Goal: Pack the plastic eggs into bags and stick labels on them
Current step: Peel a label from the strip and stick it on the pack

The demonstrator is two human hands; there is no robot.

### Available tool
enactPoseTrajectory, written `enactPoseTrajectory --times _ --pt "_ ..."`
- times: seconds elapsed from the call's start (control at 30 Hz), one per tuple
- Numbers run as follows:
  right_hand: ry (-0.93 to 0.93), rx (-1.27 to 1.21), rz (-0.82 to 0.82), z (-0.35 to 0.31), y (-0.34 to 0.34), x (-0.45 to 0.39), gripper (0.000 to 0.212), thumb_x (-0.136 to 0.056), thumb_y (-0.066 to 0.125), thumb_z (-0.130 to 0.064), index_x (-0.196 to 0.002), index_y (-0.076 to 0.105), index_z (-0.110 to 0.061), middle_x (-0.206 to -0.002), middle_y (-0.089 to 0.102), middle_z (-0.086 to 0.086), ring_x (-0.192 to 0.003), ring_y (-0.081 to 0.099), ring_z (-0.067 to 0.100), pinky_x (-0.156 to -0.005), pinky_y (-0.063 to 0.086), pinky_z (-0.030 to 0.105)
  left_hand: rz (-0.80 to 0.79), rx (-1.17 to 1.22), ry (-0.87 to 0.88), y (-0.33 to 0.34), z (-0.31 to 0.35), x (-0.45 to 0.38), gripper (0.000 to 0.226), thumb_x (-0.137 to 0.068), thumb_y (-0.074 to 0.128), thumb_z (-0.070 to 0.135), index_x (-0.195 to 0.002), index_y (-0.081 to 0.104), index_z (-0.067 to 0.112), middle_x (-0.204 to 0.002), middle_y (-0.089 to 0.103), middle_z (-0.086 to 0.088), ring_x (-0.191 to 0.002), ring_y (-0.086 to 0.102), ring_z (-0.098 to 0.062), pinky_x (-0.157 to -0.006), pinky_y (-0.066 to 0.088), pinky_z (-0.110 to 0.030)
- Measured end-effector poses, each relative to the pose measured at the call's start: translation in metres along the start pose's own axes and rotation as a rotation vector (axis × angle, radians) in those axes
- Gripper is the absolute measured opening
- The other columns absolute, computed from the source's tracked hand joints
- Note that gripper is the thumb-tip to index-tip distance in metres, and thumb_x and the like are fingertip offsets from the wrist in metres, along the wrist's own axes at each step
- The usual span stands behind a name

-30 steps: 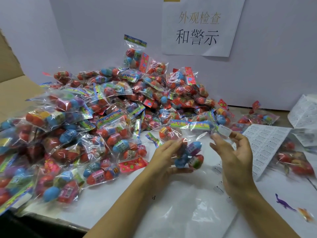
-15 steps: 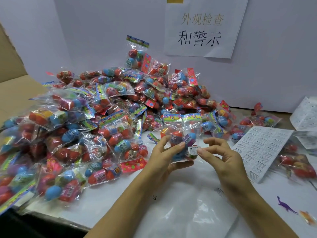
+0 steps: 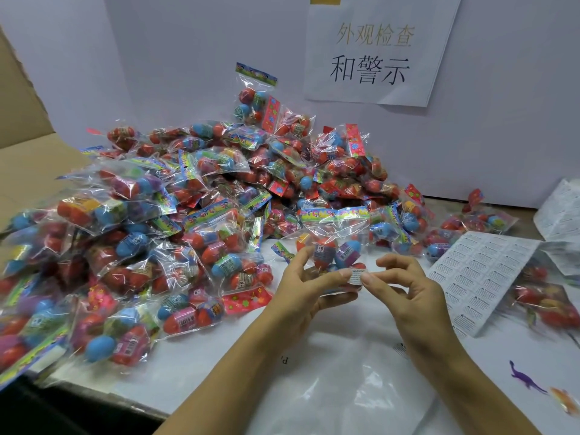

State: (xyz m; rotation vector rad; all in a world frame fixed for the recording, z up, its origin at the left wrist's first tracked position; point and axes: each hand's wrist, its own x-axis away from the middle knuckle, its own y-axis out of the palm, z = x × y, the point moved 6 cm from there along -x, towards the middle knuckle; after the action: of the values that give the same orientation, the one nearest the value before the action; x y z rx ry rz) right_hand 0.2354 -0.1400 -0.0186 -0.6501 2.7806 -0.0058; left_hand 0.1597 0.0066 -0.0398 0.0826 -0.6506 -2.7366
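Observation:
My left hand (image 3: 309, 285) grips a clear bag of plastic eggs (image 3: 332, 243) from below, its colourful header strip turned up and away from me. A small white warning label (image 3: 356, 275) lies on the bag's lower front. My right hand (image 3: 405, 287) pinches that label between thumb and forefinger, pressing it against the bag. A sheet of white labels (image 3: 480, 277) lies just right of my right hand.
A big heap of filled egg bags (image 3: 194, 208) covers the left and back of the white table (image 3: 314, 381). More bags (image 3: 546, 299) lie at the right. A paper sign (image 3: 376, 51) hangs on the wall. Toy dinosaurs (image 3: 527, 379) lie at the lower right.
My right hand brought the label from up beside the bag's header down to the lower front of the bag. My left hand turned the bag upright and steadied it.

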Motion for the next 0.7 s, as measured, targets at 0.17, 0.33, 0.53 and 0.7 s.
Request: enactPoseTrajectory --times 0.17,0.33,0.53,0.7 --pt "-0.020 0.033 0.014 -0.005 0.000 0.002 0.017 -0.069 0.076 -0.036 -0.074 0.080 -0.021 -0.099 0.061 -0.024 -0.104 0.062 0.009 -0.083 0.048 0.028 0.025 -0.017 0.005 -0.001 -0.001 -0.002 0.088 -0.083 0.079 0.000 -0.155 0.031 0.012 -0.129 0.066 -0.025 -0.106 0.073 -0.039 -0.085 0.061 -0.041" --pt "-0.040 0.067 0.019 -0.006 0.000 0.002 0.016 -0.069 0.075 -0.038 -0.075 0.079 -0.023 -0.099 0.060 -0.024 -0.107 0.062 0.015 -0.085 0.050 0.033 0.023 -0.010 0.021 -0.002 -0.002 -0.003 0.079 -0.085 0.080 0.000 -0.150 0.039 0.016 -0.128 0.065 -0.028 -0.101 0.074 -0.040 -0.083 0.061 -0.041" --pt "-0.113 0.188 0.066 -0.012 -0.003 0.003 0.013 -0.069 0.075 -0.043 -0.077 0.078 -0.033 -0.099 0.057 -0.029 -0.096 0.057 0.018 -0.071 0.043 0.013 0.015 -0.015 0.106 -0.005 -0.002 -0.005 0.076 -0.079 0.084 0.002 -0.143 0.047 0.017 -0.119 0.072 -0.022 -0.104 0.073 -0.039 -0.085 0.061 -0.044" --pt "-0.202 0.287 0.153 -0.019 -0.005 0.004 0.013 -0.069 0.075 -0.047 -0.080 0.073 -0.042 -0.102 0.054 -0.023 -0.093 0.054 0.017 -0.068 0.044 0.013 0.045 -0.057 0.148 -0.008 -0.002 -0.006 0.074 -0.075 0.089 0.005 -0.139 0.053 0.018 -0.121 0.070 -0.021 -0.102 0.073 -0.040 -0.085 0.062 -0.044"
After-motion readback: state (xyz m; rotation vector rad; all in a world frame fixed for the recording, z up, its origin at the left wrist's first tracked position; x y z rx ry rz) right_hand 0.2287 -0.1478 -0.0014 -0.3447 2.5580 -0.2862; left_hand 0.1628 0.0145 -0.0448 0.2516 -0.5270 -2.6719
